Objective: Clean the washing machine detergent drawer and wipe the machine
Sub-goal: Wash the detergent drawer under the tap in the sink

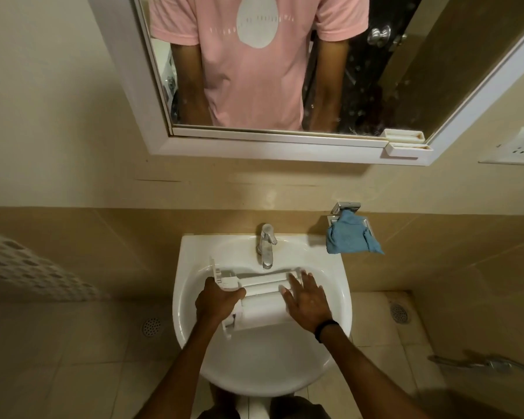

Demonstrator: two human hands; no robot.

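Count: one sink (191,264), one tap (266,246), one detergent drawer (260,300), one blue cloth (350,237), two floor drains, one either side of the sink, and one mirror (152,95) above.

The drawer lies across the sink bowl, below the tap spout, its long axis running left to right and tilted slightly. Your left hand (217,300) is closed around the drawer's left end, fingers wrapped over the top edge. Your right hand (306,300) lies flat with fingers spread on the drawer's right part; it presses, it does not clasp. A dark band sits on your right wrist.

Edges: the drawer's left end comes near the bowl's left wall; its right end is hidden beneath your right hand, so you cannot tell how close that end stands to the bowl's right wall. The front half of the bowl, toward you, holds nothing. The tap stands just behind the drawer.

The cloth hangs on a wall holder just right of the sink's back corner, apart from both hands.
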